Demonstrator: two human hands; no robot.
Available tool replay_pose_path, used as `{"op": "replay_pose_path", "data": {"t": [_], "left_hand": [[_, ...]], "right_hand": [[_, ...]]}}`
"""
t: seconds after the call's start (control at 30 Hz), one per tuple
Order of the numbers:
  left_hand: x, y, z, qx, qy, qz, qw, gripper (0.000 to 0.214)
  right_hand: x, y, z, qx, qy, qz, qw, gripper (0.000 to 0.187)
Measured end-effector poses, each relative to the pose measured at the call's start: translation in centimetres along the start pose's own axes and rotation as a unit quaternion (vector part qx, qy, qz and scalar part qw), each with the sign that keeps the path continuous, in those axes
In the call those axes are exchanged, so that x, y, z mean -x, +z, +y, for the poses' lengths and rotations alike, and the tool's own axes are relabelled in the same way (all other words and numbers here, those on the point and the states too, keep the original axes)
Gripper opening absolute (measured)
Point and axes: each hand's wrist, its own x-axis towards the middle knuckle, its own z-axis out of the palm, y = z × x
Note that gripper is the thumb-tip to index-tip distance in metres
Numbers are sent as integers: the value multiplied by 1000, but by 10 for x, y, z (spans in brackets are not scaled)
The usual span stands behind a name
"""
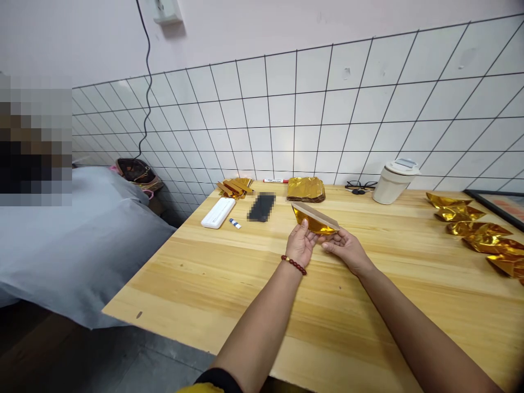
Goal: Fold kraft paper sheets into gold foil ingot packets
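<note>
Both hands hold a folded gold foil paper (314, 220) above the table, its pale backing showing along the top edge. My left hand (302, 245), with a red bead bracelet at the wrist, grips its lower left side, thumb on the gold face. At the lower right corner my right hand (347, 249) pinches the same paper; some fingertips are hidden behind it. Beyond the hands lies a stack of gold foil sheets (305, 189). Several folded gold foil pieces (485, 234) stand in a row at the right.
On the wooden table (196, 289) are a white power bank (218, 213), a small blue-and-white tube (234, 223), a blurred dark phone-like object (262, 207), gold strips (235, 188), a marker (275, 180), glasses (360, 185) and a lidded cup (395, 181). A grey-covered bed (82, 245) stands left.
</note>
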Motion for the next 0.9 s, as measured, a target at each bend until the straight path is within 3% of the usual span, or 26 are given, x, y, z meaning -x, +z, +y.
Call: {"op": "replay_pose_path", "data": {"t": [0.23, 0.37, 0.57, 0.9], "left_hand": [[4, 3, -2, -41, 7, -32, 999, 48], [3, 3, -1, -29, 0, -20, 999, 50], [5, 2, -10, -99, 17, -41, 994, 42], [-5, 2, 12, 46, -21, -1, 999, 18]], "right_hand": [[-2, -3, 0, -26, 4, 45, 999, 39], [-3, -6, 5, -12, 15, 45, 999, 34], [-1, -4, 3, 37, -3, 27, 999, 37], [-1, -7, 3, 1, 41, 28, 999, 34]]}}
